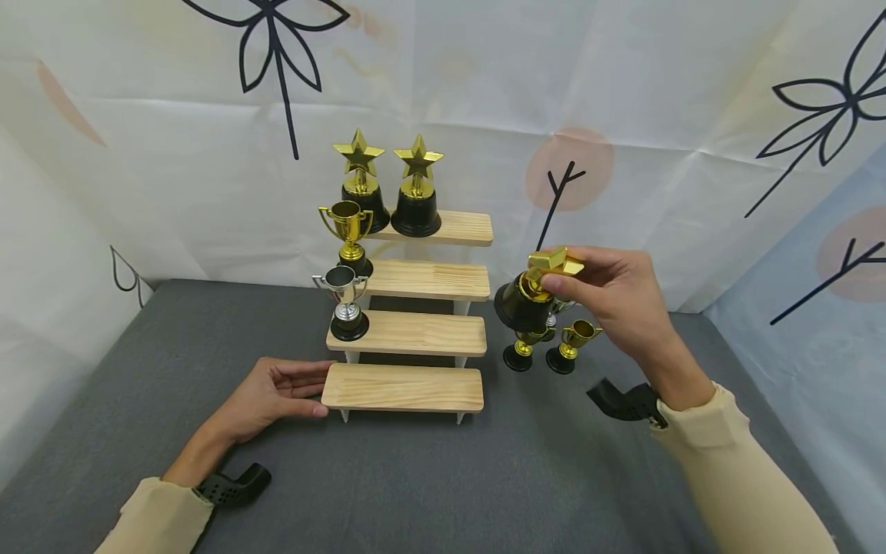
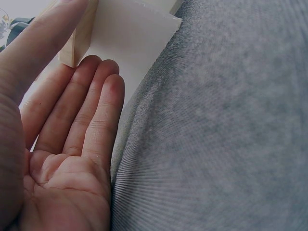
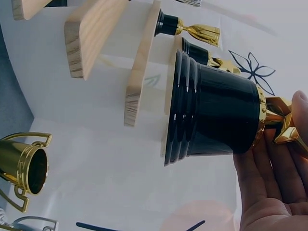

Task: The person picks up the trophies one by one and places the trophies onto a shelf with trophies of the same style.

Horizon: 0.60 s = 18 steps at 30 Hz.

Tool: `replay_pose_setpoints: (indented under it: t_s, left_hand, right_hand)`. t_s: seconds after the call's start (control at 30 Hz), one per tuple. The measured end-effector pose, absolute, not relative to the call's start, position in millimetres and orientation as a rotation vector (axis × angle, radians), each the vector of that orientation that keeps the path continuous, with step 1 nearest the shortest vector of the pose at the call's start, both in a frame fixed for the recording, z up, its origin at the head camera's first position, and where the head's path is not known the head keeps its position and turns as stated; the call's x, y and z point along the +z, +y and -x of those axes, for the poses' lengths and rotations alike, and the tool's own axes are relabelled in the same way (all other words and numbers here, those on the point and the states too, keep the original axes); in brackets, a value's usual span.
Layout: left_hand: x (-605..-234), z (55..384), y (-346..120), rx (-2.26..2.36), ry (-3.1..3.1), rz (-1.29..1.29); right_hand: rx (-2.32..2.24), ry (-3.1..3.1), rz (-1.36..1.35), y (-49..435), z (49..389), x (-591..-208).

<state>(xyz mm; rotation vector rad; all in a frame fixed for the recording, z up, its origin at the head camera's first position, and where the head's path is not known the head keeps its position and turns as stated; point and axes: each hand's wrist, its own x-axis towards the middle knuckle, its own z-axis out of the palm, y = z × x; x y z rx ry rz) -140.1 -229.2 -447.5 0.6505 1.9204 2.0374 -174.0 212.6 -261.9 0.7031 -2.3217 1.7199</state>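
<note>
My right hand (image 1: 619, 296) holds a gold star trophy (image 1: 524, 302) by its star, thumb and fingers pinching it above the table. Its black base tilts toward the wooden step shelf (image 1: 408, 388); the right wrist view shows that black base (image 3: 221, 110) large and close. At the shelf's lowest step, my left hand (image 1: 277, 392) touches the left end with fingers nearly straight, the thumb apart. Two star trophies (image 1: 416, 188) stand on the top step. A gold cup trophy (image 1: 349, 231) and a silver cup trophy (image 1: 346, 304) sit at the left ends of the two middle steps.
Below the held trophy, small gold cups (image 1: 571, 346) and a partly hidden silver cup (image 1: 562, 306) stand on the grey table (image 1: 415, 492), right of the shelf. A white patterned cloth (image 1: 471, 85) hangs behind, with a bluish cloth side (image 1: 817, 308) at the right.
</note>
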Motion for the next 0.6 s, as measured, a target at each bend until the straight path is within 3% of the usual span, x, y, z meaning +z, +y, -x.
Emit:
replay_pose_setpoints:
  t_s: [0.6]
  left_hand:
    - [-448.5, 140.0, -229.9, 2.039, 1.923, -0.649]
  right_hand:
    - [1.746, -2.307, -0.751, 195.3, 190.1, -247.2]
